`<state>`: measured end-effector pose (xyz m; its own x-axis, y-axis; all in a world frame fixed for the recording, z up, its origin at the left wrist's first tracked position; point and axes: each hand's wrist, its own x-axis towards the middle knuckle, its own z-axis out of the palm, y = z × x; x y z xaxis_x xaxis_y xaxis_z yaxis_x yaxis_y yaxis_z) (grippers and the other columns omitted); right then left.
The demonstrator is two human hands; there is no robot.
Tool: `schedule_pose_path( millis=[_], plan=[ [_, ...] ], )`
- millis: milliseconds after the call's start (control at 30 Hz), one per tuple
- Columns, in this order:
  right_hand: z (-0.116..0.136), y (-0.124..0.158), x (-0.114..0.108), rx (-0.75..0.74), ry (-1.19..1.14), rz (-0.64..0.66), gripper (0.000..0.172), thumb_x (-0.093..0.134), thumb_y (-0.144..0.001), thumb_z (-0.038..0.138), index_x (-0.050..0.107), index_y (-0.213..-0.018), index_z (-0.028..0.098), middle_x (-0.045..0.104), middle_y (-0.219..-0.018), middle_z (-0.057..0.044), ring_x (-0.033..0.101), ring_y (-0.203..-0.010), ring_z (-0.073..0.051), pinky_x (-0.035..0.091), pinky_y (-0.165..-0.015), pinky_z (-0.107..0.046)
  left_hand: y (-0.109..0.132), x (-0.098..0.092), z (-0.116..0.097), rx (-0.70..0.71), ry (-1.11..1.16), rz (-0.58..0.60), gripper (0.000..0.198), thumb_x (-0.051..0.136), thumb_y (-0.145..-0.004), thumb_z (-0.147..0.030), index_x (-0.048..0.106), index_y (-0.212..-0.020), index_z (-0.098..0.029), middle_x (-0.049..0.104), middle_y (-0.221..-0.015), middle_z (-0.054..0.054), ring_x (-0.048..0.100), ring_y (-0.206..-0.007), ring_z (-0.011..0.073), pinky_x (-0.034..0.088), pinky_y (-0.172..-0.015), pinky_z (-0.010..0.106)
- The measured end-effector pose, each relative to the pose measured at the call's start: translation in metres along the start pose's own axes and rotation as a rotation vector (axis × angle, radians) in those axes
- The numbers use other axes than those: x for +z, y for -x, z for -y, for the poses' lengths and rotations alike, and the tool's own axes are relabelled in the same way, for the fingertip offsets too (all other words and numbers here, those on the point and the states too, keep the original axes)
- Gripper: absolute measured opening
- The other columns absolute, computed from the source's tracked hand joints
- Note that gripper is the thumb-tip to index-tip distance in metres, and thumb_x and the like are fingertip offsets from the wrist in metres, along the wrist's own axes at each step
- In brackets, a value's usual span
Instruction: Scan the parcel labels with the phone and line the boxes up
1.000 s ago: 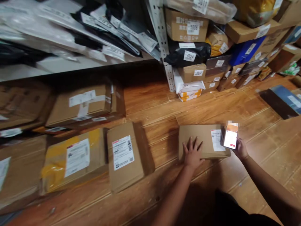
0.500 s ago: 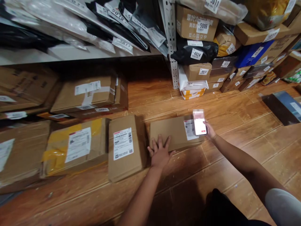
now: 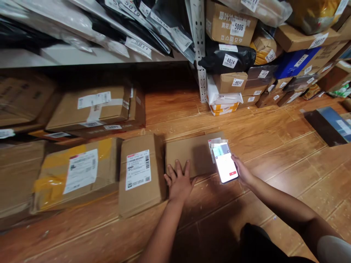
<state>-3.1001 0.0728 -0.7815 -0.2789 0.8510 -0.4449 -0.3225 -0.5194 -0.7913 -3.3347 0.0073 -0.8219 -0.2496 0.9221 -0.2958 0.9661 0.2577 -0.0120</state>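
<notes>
My left hand [image 3: 179,182] lies with fingers spread on the near left part of a flat cardboard box [image 3: 194,151] on the floor. In my right hand [image 3: 242,171] is a smartphone [image 3: 226,164] with a lit screen, tilted above the right end of that box. The phone covers much of the box's white shipping label [image 3: 211,146]. Just left of my left hand stands another cardboard box [image 3: 141,182] with a label on top.
Farther left sits a box with yellow tape [image 3: 105,175]. A metal shelf post [image 3: 201,54] rises ahead, with stacked numbered parcels [image 3: 233,82] to its right. Bagged parcels [image 3: 137,47] hang over the shelf edge. A dark flat box [image 3: 326,126] lies on the wooden floor at right.
My right hand has brought the phone nearer and slightly left, and it looks larger and more tilted. The flat box and my left hand appear a little farther left in view.
</notes>
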Motion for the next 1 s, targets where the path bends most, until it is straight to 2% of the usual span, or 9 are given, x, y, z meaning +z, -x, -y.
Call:
schedule_pose_path(
  millis=[167, 400, 667, 833, 933, 1000],
  plan=[
    [0.002, 0.008, 0.009, -0.027, 0.035, 0.002, 0.045, 0.083, -0.075, 0.057, 0.073, -0.107, 0.028, 0.081, -0.111, -0.004, 0.073, -0.109, -0.032, 0.055, -0.098, -0.046, 0.0, 0.002, 0.001, 0.004, 0.011, 0.002, 0.076, 0.057, -0.099, -0.049, 0.029, -0.164, -0.021, 0.018, -0.174, 0.027, 0.016, -0.158, 0.0563, 0.027, -0.122, 0.074],
    [0.001, 0.012, 0.009, -0.04, 0.064, 0.021, 0.047, 0.082, -0.075, 0.059, 0.074, -0.108, 0.027, 0.081, -0.112, -0.006, 0.072, -0.11, -0.033, 0.055, -0.097, -0.046, -0.001, 0.003, 0.003, 0.011, 0.026, 0.013, 0.075, 0.056, -0.099, -0.047, 0.031, -0.165, -0.022, 0.016, -0.175, 0.026, 0.015, -0.158, 0.0558, 0.025, -0.122, 0.076],
    [-0.006, 0.012, 0.005, -0.015, 0.037, 0.045, 0.038, 0.082, -0.08, 0.053, 0.072, -0.108, 0.03, 0.079, -0.107, -0.004, 0.073, -0.104, -0.031, 0.056, -0.094, -0.045, -0.002, 0.013, 0.006, 0.018, 0.074, -0.025, 0.077, 0.057, -0.098, -0.048, 0.031, -0.165, -0.02, 0.016, -0.175, 0.026, 0.013, -0.159, 0.0555, 0.022, -0.122, 0.078],
    [-0.005, 0.013, 0.005, -0.014, 0.031, 0.06, 0.037, 0.082, -0.08, 0.051, 0.071, -0.108, 0.03, 0.079, -0.109, -0.004, 0.072, -0.102, -0.03, 0.056, -0.093, -0.044, 0.0, 0.007, 0.004, 0.018, 0.074, -0.015, 0.077, 0.058, -0.098, -0.047, 0.032, -0.165, -0.019, 0.016, -0.175, 0.028, 0.014, -0.159, 0.0557, 0.023, -0.122, 0.077],
    [0.001, 0.017, 0.004, 0.01, 0.031, 0.102, 0.042, 0.084, -0.074, 0.041, 0.071, -0.112, 0.03, 0.078, -0.112, -0.003, 0.072, -0.103, -0.03, 0.056, -0.092, -0.043, 0.0, 0.003, 0.003, 0.014, 0.071, 0.0, 0.079, 0.058, -0.098, -0.049, 0.031, -0.165, -0.019, 0.015, -0.175, 0.028, 0.013, -0.158, 0.057, 0.023, -0.122, 0.077],
    [0.006, 0.022, 0.002, 0.031, 0.031, 0.175, 0.053, 0.086, -0.068, 0.029, 0.069, -0.118, 0.03, 0.077, -0.118, -0.002, 0.071, -0.109, -0.03, 0.055, -0.097, -0.043, 0.0, 0.002, 0.002, 0.01, 0.073, 0.014, 0.08, 0.058, -0.097, -0.052, 0.03, -0.165, -0.019, 0.015, -0.175, 0.028, 0.012, -0.158, 0.0571, 0.023, -0.122, 0.077]
  ],
)
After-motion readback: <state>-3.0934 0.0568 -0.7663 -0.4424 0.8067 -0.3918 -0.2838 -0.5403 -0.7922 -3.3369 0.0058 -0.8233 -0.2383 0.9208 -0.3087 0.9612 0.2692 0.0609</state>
